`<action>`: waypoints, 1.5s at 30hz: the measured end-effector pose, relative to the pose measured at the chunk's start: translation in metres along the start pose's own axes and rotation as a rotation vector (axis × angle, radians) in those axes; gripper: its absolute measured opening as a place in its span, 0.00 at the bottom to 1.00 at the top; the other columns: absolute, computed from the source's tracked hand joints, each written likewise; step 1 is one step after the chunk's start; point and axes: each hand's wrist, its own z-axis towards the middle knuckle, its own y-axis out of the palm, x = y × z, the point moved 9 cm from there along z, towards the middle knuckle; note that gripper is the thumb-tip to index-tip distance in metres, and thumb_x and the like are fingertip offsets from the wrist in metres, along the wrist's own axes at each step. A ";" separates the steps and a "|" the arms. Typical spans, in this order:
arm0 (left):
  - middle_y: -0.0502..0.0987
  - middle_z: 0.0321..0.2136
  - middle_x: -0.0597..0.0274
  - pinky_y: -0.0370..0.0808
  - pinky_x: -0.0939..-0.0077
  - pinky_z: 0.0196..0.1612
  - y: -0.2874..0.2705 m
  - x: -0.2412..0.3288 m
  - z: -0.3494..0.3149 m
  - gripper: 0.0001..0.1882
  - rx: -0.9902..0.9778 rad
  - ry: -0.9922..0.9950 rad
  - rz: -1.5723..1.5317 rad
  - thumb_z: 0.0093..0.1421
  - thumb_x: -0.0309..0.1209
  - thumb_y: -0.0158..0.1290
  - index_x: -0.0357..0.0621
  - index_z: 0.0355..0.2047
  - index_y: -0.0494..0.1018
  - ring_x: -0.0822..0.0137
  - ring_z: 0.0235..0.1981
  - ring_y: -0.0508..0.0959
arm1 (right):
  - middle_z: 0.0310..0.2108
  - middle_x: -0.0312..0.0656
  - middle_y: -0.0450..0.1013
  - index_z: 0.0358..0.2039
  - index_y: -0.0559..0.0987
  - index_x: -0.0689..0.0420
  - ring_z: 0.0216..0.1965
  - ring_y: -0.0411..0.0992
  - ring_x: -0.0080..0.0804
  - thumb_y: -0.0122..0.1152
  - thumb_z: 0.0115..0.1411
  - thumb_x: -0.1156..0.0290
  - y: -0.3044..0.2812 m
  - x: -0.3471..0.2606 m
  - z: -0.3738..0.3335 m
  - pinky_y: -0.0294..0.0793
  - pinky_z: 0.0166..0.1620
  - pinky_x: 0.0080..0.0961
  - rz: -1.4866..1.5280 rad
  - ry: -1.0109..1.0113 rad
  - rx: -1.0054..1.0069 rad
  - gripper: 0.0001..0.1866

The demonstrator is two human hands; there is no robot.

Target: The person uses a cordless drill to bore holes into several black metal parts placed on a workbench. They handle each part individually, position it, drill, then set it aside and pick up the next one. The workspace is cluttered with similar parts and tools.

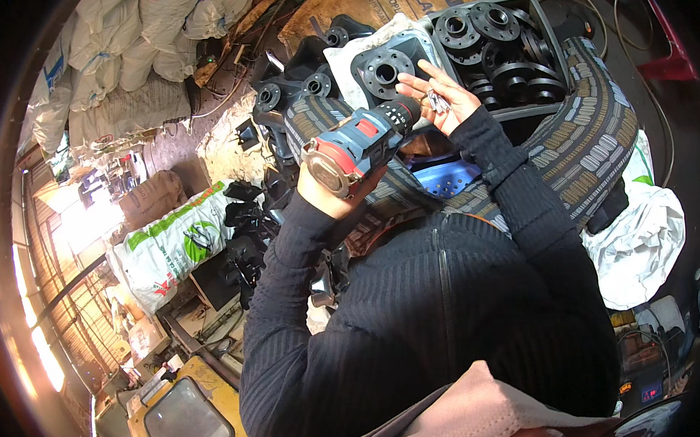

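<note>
My left hand [323,198] is wrapped round a blue and red cordless drill [358,144]. The drill's black chuck points up and right, close to the fingers of my other hand. My right hand [448,101] is palm up, its fingers partly spread, with several small silver screws [437,102] lying in it. Just beyond both hands, a round black flange [384,75] with a centre bore and a ring of holes sits on a pale, cloth-like surface [341,56]. The tip of the chuck overlaps my right fingers, so contact cannot be told.
A grey bin [559,41] of stacked black flanges stands at the far right. Patterned padded fabric [589,142] curves round my lap, with a blue perforated piece [446,179] inside it. Black parts [244,215] and white sacks [175,246] lie left; cables cross the floor.
</note>
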 end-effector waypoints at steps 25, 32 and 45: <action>0.76 0.36 0.60 0.72 0.70 0.43 -0.010 -0.031 -0.014 0.18 0.006 -0.277 -0.199 0.49 0.33 0.59 0.45 0.40 0.73 0.62 0.38 0.76 | 0.16 0.28 0.53 0.45 0.70 0.64 0.15 0.49 0.11 0.46 0.63 0.63 -0.001 0.034 0.003 0.49 0.13 0.07 -0.019 0.299 -0.001 0.18; 0.76 0.36 0.59 0.72 0.70 0.42 -0.011 -0.036 -0.016 0.18 -0.018 -0.286 -0.187 0.48 0.31 0.59 0.44 0.40 0.73 0.62 0.38 0.76 | 0.14 0.25 0.52 0.52 0.64 0.62 0.14 0.48 0.09 0.48 0.63 0.65 0.011 0.036 0.002 0.48 0.12 0.06 -0.002 0.293 -0.056 0.20; 0.75 0.34 0.58 0.72 0.68 0.40 -0.017 -0.021 -0.008 0.19 -0.020 -0.016 0.060 0.45 0.30 0.60 0.43 0.39 0.72 0.58 0.36 0.76 | 0.12 0.25 0.48 0.53 0.66 0.55 0.10 0.45 0.10 0.45 0.63 0.57 -0.003 0.055 0.000 0.44 0.11 0.10 -0.152 0.478 0.158 0.22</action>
